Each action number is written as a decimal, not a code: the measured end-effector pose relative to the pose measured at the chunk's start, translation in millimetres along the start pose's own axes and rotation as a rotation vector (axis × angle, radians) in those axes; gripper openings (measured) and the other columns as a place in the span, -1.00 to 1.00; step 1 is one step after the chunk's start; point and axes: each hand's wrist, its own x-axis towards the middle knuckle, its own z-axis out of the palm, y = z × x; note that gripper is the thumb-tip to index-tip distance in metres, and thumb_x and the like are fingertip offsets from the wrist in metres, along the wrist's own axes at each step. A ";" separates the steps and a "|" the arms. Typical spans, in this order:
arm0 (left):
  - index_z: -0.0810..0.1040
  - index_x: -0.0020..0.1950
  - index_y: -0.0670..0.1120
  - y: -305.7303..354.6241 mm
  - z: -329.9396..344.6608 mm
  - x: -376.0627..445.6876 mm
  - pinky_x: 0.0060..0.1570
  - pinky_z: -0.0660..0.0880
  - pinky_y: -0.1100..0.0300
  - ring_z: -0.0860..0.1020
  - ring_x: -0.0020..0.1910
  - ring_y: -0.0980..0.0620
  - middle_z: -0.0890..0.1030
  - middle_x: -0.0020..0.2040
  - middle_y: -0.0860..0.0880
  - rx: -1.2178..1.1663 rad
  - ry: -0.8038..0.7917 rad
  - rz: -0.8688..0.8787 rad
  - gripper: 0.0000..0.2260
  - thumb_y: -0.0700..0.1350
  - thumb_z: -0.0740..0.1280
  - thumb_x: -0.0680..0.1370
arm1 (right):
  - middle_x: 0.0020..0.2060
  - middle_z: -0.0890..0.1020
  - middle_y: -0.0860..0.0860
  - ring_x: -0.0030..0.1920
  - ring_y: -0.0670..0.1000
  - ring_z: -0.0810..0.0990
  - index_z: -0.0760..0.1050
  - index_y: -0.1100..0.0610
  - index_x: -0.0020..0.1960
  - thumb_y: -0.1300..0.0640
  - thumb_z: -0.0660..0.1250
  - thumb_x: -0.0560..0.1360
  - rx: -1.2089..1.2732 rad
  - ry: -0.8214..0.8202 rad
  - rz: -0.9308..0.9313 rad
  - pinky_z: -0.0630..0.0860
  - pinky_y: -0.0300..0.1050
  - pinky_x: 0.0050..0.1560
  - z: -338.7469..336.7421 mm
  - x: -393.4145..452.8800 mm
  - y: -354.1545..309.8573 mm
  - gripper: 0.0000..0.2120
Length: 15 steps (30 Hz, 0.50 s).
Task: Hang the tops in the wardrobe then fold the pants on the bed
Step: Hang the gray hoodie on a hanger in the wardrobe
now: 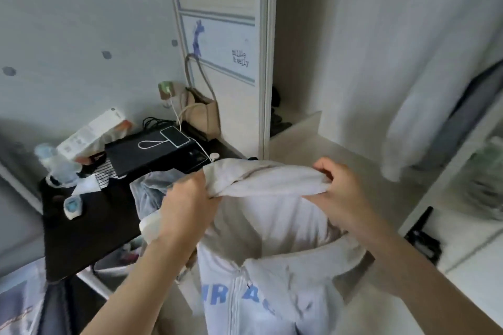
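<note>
A white zip-up hoodie (pixel 272 266) with blue letters on its chest hangs in front of me, held up by its hood. My left hand (pixel 187 198) grips the left side of the hood's edge. My right hand (pixel 337 190) grips the right side. A grey garment (pixel 152 190) lies bunched behind my left hand. The open wardrobe (pixel 313 62) stands straight ahead, its white inner wall and floor showing. Light and grey clothes (pixel 435 122) hang inside it at the right. No hanger is visible.
A dark desk (pixel 89 226) at the left carries a black box with a phone (pixel 174 136) and a white cable, a water bottle (pixel 57 166), a carton and small items. A beige bag (pixel 201 111) hangs by the wardrobe door (pixel 217 49). White shelves (pixel 462 212) stand at the right.
</note>
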 end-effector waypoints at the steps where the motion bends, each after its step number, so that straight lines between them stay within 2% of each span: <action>1: 0.51 -0.04 -0.21 2.4 7.4 11.6 -0.30 0.43 0.03 0.58 -0.20 -0.28 0.61 -0.24 -0.18 0.019 0.027 0.021 -0.74 -0.09 0.46 0.41 | -0.42 0.44 -0.05 -0.41 -0.15 0.34 0.37 0.07 -0.28 0.19 0.44 0.34 -0.057 0.043 -0.011 0.29 -0.34 -0.42 -5.6 7.9 -6.5 -0.77; 3: 0.55 0.02 -0.18 12.0 20.6 36.3 -0.34 0.43 0.12 0.59 -0.23 -0.24 0.63 -0.27 -0.11 -0.123 -0.007 0.048 -0.75 -0.10 0.46 0.42 | -0.40 0.47 -0.04 -0.40 -0.18 0.38 0.38 0.08 -0.27 0.21 0.43 0.37 -0.154 0.154 -0.026 0.32 -0.37 -0.39 -17.0 24.2 -18.1 -0.79; 5: 0.54 -0.23 -0.05 29.9 32.2 63.5 -0.46 0.40 0.38 0.56 -0.36 -0.01 0.58 -0.44 0.10 -0.504 -0.161 -0.074 -0.86 -0.10 0.50 0.41 | -0.42 0.47 -0.08 -0.41 -0.19 0.38 0.36 0.04 -0.31 0.22 0.43 0.38 -0.243 0.260 -0.033 0.31 -0.40 -0.40 -28.1 41.5 -25.5 -0.75; 6: 0.50 -0.31 0.00 40.0 39.0 76.1 -0.50 0.37 0.47 0.53 -0.40 0.09 0.55 -0.52 0.14 -0.684 -0.262 -0.168 -0.78 -0.11 0.53 0.39 | -0.45 0.46 -0.10 -0.41 -0.18 0.38 0.34 0.00 -0.34 0.23 0.42 0.40 -0.278 0.300 -0.018 0.31 -0.40 -0.40 -33.1 49.7 -26.9 -0.70; 7: 0.50 -0.30 0.00 50.6 47.6 91.2 -0.45 0.42 0.47 0.55 -0.39 0.12 0.58 -0.51 0.14 -0.866 -0.374 -0.265 -0.77 -0.11 0.55 0.38 | -0.46 0.44 -0.11 -0.41 -0.18 0.37 0.31 -0.04 -0.35 0.25 0.42 0.40 -0.307 0.336 0.006 0.30 -0.37 -0.41 -38.3 59.4 -27.2 -0.66; 9: 0.56 -0.12 -0.10 70.8 59.5 113.5 -0.23 0.59 0.23 0.65 -0.24 -0.01 0.69 -0.25 -0.01 -1.125 -0.561 -0.434 -0.78 -0.12 0.57 0.38 | -0.43 0.43 -0.12 -0.37 -0.13 0.37 0.31 -0.04 -0.33 0.26 0.44 0.39 -0.347 0.380 0.060 0.28 -0.28 -0.38 -48.4 73.1 -25.6 -0.65; 11: 0.57 0.05 -0.16 86.6 60.2 132.8 -0.19 0.60 0.13 0.66 -0.13 -0.09 0.69 -0.09 -0.13 -1.280 -0.666 -0.511 -0.71 -0.15 0.55 0.40 | -0.36 0.48 -0.06 -0.31 -0.02 0.44 0.39 0.06 -0.26 0.28 0.47 0.36 -0.382 0.418 0.079 0.31 -0.23 -0.35 -59.8 80.5 -23.4 -0.73; 13: 0.63 0.06 -0.16 98.4 55.4 153.9 -0.22 0.60 0.17 0.69 -0.15 -0.08 0.72 -0.12 -0.12 -1.308 -0.759 -0.394 -0.72 -0.14 0.55 0.40 | -0.32 0.52 -0.03 -0.27 0.00 0.48 0.44 0.11 -0.18 0.31 0.48 0.32 -0.418 0.485 0.069 0.31 -0.36 -0.36 -74.0 85.3 -21.3 -0.76; 15: 0.68 0.00 -0.13 113.3 47.2 176.1 -0.27 0.59 0.24 0.70 -0.16 -0.02 0.73 -0.15 -0.09 -1.229 -0.843 -0.171 -0.73 -0.09 0.58 0.36 | -0.25 0.56 0.03 -0.23 0.02 0.49 0.48 0.16 -0.13 0.30 0.49 0.32 -0.476 0.562 0.084 0.29 -0.31 -0.33 -91.6 93.9 -17.6 -0.78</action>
